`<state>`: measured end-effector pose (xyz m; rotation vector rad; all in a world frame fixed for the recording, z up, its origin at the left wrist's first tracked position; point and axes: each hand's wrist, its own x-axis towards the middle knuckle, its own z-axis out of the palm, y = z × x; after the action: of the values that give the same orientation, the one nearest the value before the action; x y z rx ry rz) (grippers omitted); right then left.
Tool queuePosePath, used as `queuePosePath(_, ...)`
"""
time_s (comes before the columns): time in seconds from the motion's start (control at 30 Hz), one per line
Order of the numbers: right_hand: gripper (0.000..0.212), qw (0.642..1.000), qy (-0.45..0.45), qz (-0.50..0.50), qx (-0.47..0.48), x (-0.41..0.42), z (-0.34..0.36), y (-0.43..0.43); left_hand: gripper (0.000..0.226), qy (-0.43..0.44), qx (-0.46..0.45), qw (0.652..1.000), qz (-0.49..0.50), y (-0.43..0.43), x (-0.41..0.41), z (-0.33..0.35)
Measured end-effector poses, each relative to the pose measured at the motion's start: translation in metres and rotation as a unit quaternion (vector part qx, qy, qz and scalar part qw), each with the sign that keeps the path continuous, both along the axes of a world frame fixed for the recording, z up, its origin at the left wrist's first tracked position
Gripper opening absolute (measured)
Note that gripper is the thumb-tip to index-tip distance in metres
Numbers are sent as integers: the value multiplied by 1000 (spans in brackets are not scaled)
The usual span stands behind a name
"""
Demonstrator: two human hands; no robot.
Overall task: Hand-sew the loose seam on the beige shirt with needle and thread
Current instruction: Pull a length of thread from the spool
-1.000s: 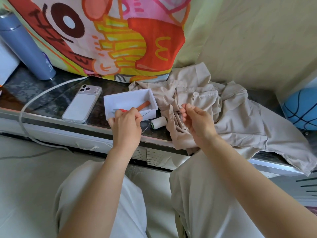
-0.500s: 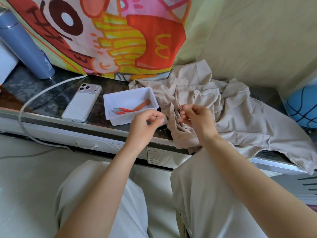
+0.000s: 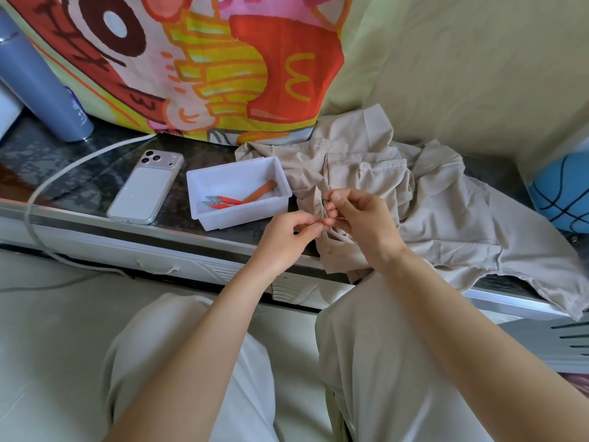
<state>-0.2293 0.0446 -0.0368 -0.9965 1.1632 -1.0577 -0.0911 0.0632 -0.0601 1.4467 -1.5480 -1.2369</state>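
Note:
The beige shirt [image 3: 446, 215] lies crumpled on the dark marble ledge [image 3: 79, 180], with one part hanging over the front edge. Over the shirt's left edge, my right hand [image 3: 363, 218] pinches a thin needle [image 3: 323, 214] between thumb and fingers. My left hand [image 3: 283, 240] meets it from the left, its thumb and forefinger pinching the thread end against the right fingertips. The thread itself is too fine to follow. The spool is hidden behind my left hand.
A white plastic tray [image 3: 236, 165] left of the shirt holds orange thread snips [image 3: 223, 201] and an orange stick [image 3: 262, 190]. A phone [image 3: 146, 186], a white cable [image 3: 63, 169] and a blue bottle [image 3: 41, 87] lie further left. A blue ball [image 3: 564, 199] sits at the right.
My left hand left the tray and moved right until its fingertips met the right hand. The spool, seen earlier beside the tray, is now covered. My right hand barely moved.

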Motion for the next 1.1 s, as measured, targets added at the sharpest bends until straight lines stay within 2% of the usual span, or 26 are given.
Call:
queuePosePath(0.07, 19, 999, 2, -32, 0, 0, 1, 1, 16, -11, -2, 1000, 9, 1, 1, 2)
queuePosePath(0.2, 20, 993, 72, -93, 9, -4, 3, 3, 18, -17, 2, 999, 41, 2, 5, 8)
queuePosePath(0.37, 30, 994, 105, 4, 41, 0, 5, 10, 19, -2, 12, 998, 57, 2, 6, 9)
queuePosePath(0.43, 26, 994, 98, 32, 31, 2, 5, 11, 19, 0, 11, 998, 62, 3, 6, 9)
queuePosePath(0.57, 12, 996, 84, 22, 7, 5, 7, 14, 22, -5, 8, 998, 63, 4, 5, 7)
queuePosePath(0.93, 18, 998, 68, 19, 0, 6, 6, 17, 16, 2, 15, 997, 77, 7, 6, 9)
queuePosePath(1.1, 8, 995, 95, 16, 4, 8, 5, 12, 12, 5, 24, 996, 89, 6, 8, 8)
